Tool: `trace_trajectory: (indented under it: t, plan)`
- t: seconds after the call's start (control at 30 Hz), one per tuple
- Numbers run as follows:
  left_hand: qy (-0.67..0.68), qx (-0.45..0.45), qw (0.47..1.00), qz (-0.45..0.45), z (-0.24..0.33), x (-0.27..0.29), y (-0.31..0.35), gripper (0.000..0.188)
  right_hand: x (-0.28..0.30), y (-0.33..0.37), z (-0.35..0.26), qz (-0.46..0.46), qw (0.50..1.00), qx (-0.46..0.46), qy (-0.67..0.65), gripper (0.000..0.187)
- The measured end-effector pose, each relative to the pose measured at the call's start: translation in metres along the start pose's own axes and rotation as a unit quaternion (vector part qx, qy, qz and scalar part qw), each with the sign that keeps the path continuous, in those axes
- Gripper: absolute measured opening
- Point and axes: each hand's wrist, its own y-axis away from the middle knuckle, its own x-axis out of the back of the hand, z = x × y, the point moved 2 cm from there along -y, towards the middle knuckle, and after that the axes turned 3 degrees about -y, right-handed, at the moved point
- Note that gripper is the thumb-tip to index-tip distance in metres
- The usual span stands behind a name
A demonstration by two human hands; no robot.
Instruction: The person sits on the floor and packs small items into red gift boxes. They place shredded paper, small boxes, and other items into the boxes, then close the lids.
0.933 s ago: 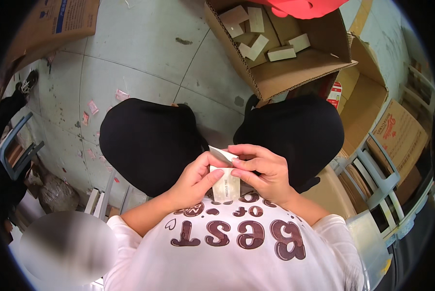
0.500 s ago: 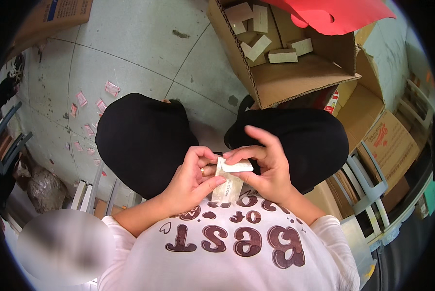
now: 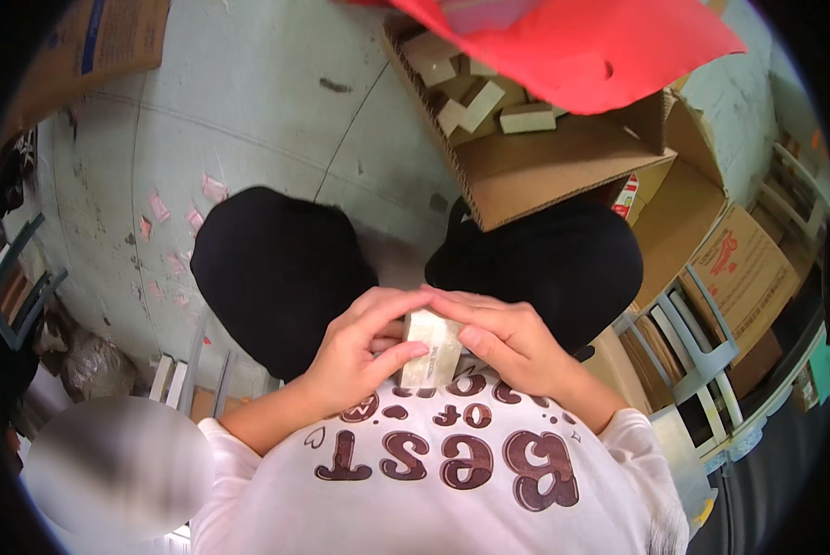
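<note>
Close to my shirt front, a small cream-coloured paper box point(image 3: 430, 350) with dark print on its side is held between both hands. My left hand point(image 3: 357, 344) grips its left side, the thumb lying along the front face. Over the top and right side, my right hand point(image 3: 507, 338) is closed on the box with its thumb near the upper edge. The fingertips of both hands meet above the box. Its far side is hidden behind the fingers.
Beyond my right knee stands an open cardboard box point(image 3: 563, 165) with several small pale boxes point(image 3: 528, 118) inside. A red sheet-like thing point(image 3: 609, 55) hangs over it. Small pink packets point(image 3: 176, 265) are scattered on the floor at left. More cardboard point(image 3: 743, 268) stands at right.
The small box's raised top flap is now folded down. My right hand's lifted fingers have come down over it. The red thing reaches lower over the cardboard box.
</note>
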Motion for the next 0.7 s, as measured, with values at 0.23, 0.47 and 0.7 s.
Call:
trace_trajectory:
  t: [0.23,0.47,0.7]
  plan:
    - [-0.051,-0.067,0.996,-0.005,0.004,0.008,-0.002,0.022,0.008,-0.002,-0.021,-0.039,0.988,0.085,0.122,0.026]
    - [-0.077,-0.459,0.879,0.106,0.093,0.006,-0.054,0.057,0.056,-0.038,-0.181,0.146,0.692,0.404,0.581,0.016]
    - [-0.036,-0.497,0.866,0.044,0.124,-0.009,-0.064,0.020,0.116,-0.173,-0.197,0.189,0.462,0.167,0.850,0.012]
